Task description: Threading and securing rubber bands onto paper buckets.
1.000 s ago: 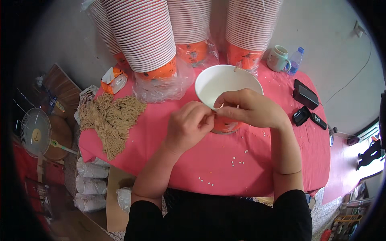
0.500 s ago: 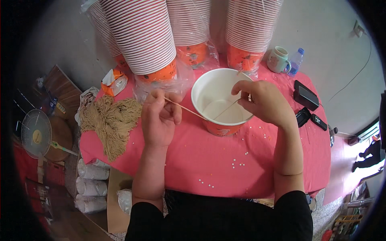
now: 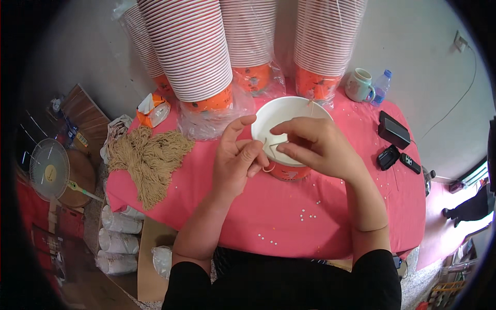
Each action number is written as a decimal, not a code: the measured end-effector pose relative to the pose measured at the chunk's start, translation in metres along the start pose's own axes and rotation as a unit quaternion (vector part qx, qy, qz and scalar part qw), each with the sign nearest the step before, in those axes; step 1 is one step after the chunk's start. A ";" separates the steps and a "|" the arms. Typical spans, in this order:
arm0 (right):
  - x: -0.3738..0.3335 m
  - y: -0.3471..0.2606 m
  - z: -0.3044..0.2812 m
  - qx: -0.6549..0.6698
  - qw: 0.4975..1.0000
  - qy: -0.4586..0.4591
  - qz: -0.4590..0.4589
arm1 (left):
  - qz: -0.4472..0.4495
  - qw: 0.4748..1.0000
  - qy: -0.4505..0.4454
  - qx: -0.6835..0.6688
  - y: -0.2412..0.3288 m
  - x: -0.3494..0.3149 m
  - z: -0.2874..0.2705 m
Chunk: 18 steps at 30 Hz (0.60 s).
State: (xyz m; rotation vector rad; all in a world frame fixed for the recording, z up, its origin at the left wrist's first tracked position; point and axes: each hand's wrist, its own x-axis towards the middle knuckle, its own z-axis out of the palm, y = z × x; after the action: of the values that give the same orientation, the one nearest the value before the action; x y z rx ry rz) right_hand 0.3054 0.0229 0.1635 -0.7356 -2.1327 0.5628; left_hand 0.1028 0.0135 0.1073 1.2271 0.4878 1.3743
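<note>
One tan cord bundle (image 3: 147, 163) lay at the table's left. Rightward came four bucket stacks (image 3: 188, 57); the left hand (image 3: 238, 160), forefinger raised, thumb against curled fingers; one paper bucket (image 3: 290, 172), a thin cord (image 3: 277, 144) over its near rim; the right hand (image 3: 310, 142), thumb and forefinger apart. Whether either pinched cord, I couldn't tell. Open tablecloth (image 3: 289, 212) reached the near edge.

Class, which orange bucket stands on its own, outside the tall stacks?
The bucket nearest the right hand, its white inside showing; the other orange buckets are nested in tall stacks behind it.
</note>
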 end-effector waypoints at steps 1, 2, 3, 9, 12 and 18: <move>0.000 0.001 0.002 0.004 1.000 -0.019 -0.004 | 0.000 1.000 -0.002 0.000 0.000 0.000 0.001; 0.001 -0.001 0.003 0.004 1.000 -0.017 -0.004 | -0.006 1.000 -0.015 -0.001 0.000 -0.001 0.001; 0.002 -0.004 0.004 0.014 0.999 -0.031 0.010 | -0.012 1.000 -0.028 -0.003 0.000 -0.001 0.001; 0.004 0.003 0.006 0.021 0.999 -0.044 -0.016 | -0.027 0.999 -0.034 0.020 -0.002 -0.003 -0.007; 0.003 0.001 0.002 0.031 0.999 -0.035 0.020 | -0.034 0.993 0.007 0.114 0.000 -0.004 0.005; 0.001 0.002 -0.004 -0.010 1.000 -0.025 0.006 | -0.002 0.987 0.049 0.153 -0.002 -0.004 0.004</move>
State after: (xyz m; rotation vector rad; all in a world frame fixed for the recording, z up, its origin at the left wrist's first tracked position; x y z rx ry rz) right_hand 0.3089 0.0259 0.1651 -0.7528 -2.1847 0.5723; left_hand 0.1058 0.0091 0.1057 1.4072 0.7921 1.3952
